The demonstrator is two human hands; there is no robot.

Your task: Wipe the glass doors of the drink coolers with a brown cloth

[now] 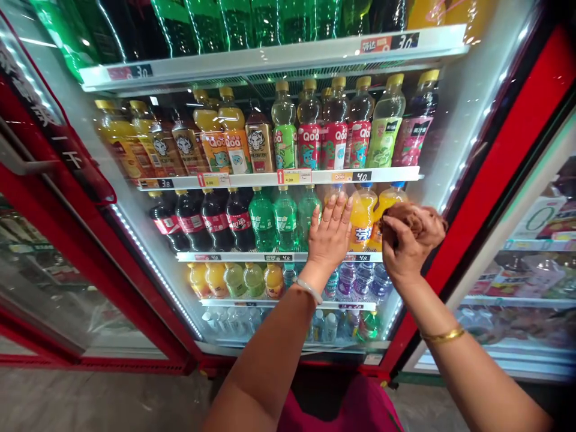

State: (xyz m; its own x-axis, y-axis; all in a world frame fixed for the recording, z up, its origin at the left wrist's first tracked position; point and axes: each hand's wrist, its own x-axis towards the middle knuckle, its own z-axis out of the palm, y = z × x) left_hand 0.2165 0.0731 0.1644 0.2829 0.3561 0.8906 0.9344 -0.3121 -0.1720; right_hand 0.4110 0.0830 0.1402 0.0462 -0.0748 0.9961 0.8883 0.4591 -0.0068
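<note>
My left hand [330, 231] lies flat with its fingers spread, against or just in front of the glass door of a drinks cooler; I cannot tell if it touches. Nothing is held in it. To its right, my right hand [402, 243] is closed on a crumpled brown cloth [416, 222], which bunches above the fingers. Behind the hands, green bottles [287, 222] and orange drink bottles [361, 219] stand upright on a shelf, partly covered by my left hand. A pale bangle is on my left wrist, a gold one on my right.
Red door frames [508, 150] border the cooler on both sides. A door handle [27, 159] shows at the left. Shelves of bottles [335, 129] rise above the hands, with smaller bottles [234, 281] below. Grey floor [103, 399] lies at the bottom.
</note>
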